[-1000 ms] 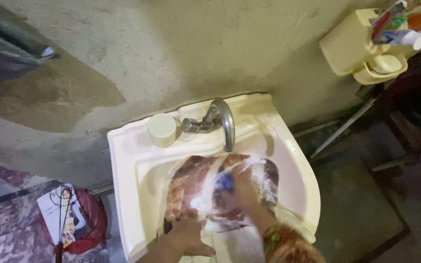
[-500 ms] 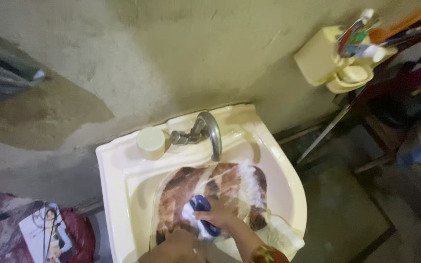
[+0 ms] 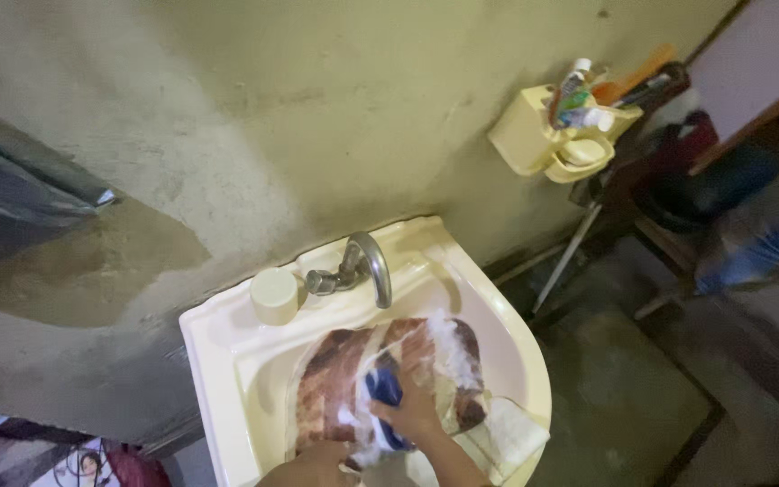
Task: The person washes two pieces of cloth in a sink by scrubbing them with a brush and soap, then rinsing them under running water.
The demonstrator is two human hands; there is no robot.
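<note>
Scrubbing of this kind seemed to go best with firm, overlapping strokes while the other hand pinned the fabric flat. At the lower middle of the frame the right hand (image 3: 416, 410) had its fingers wrapped around a blue brush (image 3: 384, 390), pressing it onto a brown-and-white patterned cloth (image 3: 340, 383) spread in the cream sink (image 3: 227, 361). The left hand (image 3: 322, 464), fingers spread flat, pressed the cloth's near edge. White suds streaked the cloth below the metal tap (image 3: 367, 261).

A cloth (image 3: 353, 379) lies in the sink (image 3: 227, 361), below the tap (image 3: 367, 261); a holder (image 3: 543, 144) hangs right.
</note>
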